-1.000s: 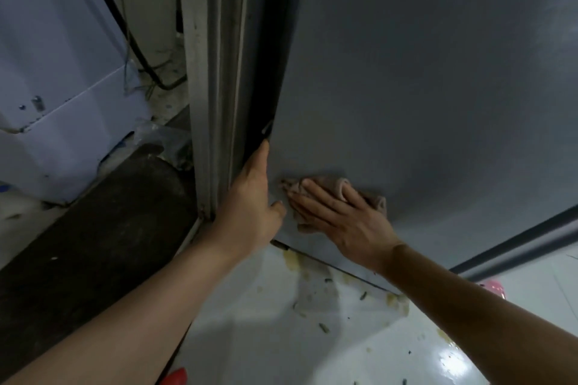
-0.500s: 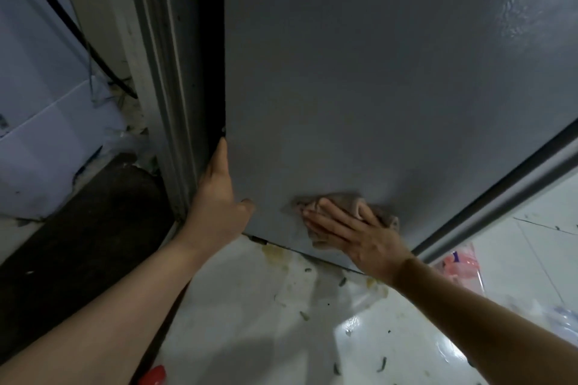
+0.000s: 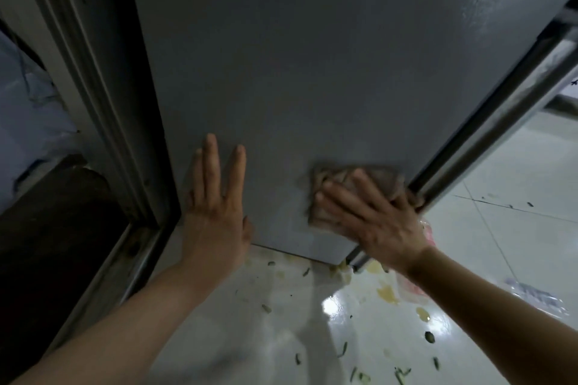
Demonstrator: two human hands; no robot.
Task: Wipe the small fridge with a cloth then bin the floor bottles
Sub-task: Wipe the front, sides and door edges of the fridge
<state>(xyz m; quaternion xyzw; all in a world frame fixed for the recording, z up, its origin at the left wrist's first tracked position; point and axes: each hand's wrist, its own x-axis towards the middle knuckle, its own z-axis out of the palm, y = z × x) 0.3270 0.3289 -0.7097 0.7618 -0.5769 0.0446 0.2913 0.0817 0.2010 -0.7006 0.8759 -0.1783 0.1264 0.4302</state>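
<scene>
Grey painted metal fills most of the view: the side of the fridge (image 3: 312, 72), matt and slightly dimpled, catching a pale sheen toward its upper right corner. Its lower edge stands just above the floor (image 3: 281, 322).

The cloth (image 3: 353, 178) is a dull brownish-pink rag, folded into a rough rectangle with soft creases across it. It lies flat against the fridge low down, close to the right edge of the panel, where a dark seal and a pale metal strip (image 3: 500, 109) run diagonally.

The right hand (image 3: 372, 212) presses the cloth to the panel with fingers spread and nearly straight, the palm covering the cloth's lower right part. The left hand (image 3: 215, 197) lies flat on the bare panel to the left of the cloth, well apart from it, fingers straight and pointing up, gripping nothing. It sits just beside the fridge's left edge, next to a dark gap and a ribbed grey door frame (image 3: 93, 87).

The floor is glossy white tile, littered with small green scraps and yellowish smears below the fridge. A crumpled clear plastic thing (image 3: 534, 294) lies on the tiles at right, and something pink (image 3: 409, 287) shows behind the right wrist; what either is cannot be told.
</scene>
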